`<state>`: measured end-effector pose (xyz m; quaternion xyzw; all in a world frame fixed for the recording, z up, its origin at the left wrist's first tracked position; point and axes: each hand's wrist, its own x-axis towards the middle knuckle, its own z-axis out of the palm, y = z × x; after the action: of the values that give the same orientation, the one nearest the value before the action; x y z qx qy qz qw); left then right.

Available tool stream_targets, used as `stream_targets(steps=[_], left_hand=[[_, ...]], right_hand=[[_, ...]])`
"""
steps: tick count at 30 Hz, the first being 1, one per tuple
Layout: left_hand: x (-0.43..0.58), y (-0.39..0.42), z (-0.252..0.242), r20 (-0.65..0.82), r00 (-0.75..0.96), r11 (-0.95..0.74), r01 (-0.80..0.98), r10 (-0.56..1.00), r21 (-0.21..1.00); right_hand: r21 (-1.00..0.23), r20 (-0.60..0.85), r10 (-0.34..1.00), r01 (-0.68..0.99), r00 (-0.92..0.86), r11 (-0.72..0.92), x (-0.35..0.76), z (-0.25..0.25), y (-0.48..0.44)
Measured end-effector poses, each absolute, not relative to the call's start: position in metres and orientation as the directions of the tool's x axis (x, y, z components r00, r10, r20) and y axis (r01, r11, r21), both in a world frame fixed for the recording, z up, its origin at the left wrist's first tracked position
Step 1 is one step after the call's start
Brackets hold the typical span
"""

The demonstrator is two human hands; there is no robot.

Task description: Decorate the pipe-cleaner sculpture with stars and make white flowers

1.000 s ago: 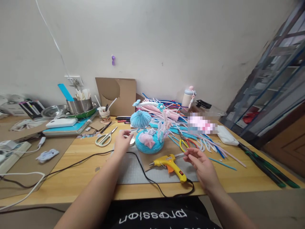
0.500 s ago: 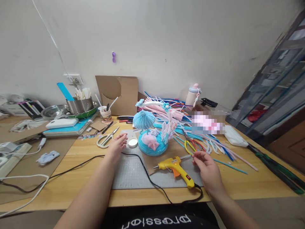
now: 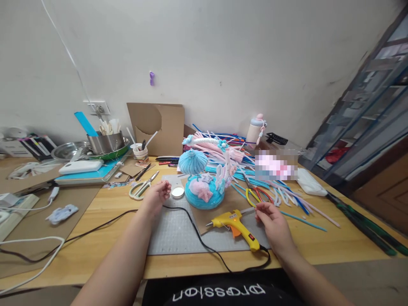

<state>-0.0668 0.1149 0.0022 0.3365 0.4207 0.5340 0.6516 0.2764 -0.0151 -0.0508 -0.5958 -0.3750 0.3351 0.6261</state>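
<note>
My left hand (image 3: 157,197) rests with curled fingers between the cream-handled scissors (image 3: 143,185) and a small round white-rimmed disc (image 3: 177,192); nothing shows in it. My right hand (image 3: 272,223) has its thumb and fingers drawn together beside the back end of the yellow hot glue gun (image 3: 234,221); what they hold, if anything, is hidden. The gun lies on its side, nozzle to the left, with a glue stick (image 3: 247,210) poking out behind. Behind it stands a fluffy pipe-cleaner ornament with a blue base (image 3: 194,199), a blue shade (image 3: 192,161), a pink star (image 3: 204,194) and a flowered arch (image 3: 204,141).
A grey cutting mat (image 3: 172,238) lies under the gun, crossed by a black cord (image 3: 191,221). Pliers with yellow and red handles (image 3: 253,196) lie near loose pipe cleaners (image 3: 223,157). A bottle (image 3: 255,131), propped cardboard (image 3: 172,127) and a steel pot (image 3: 106,142) stand by the wall.
The view has shifted slightly. Both hands keep almost the same place and shape, and the glue gun and ornament stay where they were.
</note>
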Motion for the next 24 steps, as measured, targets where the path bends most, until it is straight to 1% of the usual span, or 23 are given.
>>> stream_targets(steps=[5,8,17,24], left_hand=[[-0.066,0.112,0.003,-0.163,0.112,0.194,-0.39,0.98,0.9],[-0.064,0.111,0.004,-0.153,0.101,0.18,-0.368,0.983,0.912],[-0.066,0.116,-0.001,-0.052,-0.104,0.02,-0.291,0.993,0.957],[-0.068,0.119,-0.007,0.016,-0.131,-0.041,-0.188,0.991,0.981]], right_hand=[[-0.998,0.067,0.868,0.033,0.492,0.058,0.275,-0.048,-0.014],[-0.998,0.064,0.869,0.034,0.49,0.054,0.276,-0.05,-0.013],[-0.998,0.067,0.882,0.048,0.467,0.05,0.277,-0.054,-0.012],[-0.996,0.088,0.878,0.062,0.471,0.066,0.274,-0.052,-0.011]])
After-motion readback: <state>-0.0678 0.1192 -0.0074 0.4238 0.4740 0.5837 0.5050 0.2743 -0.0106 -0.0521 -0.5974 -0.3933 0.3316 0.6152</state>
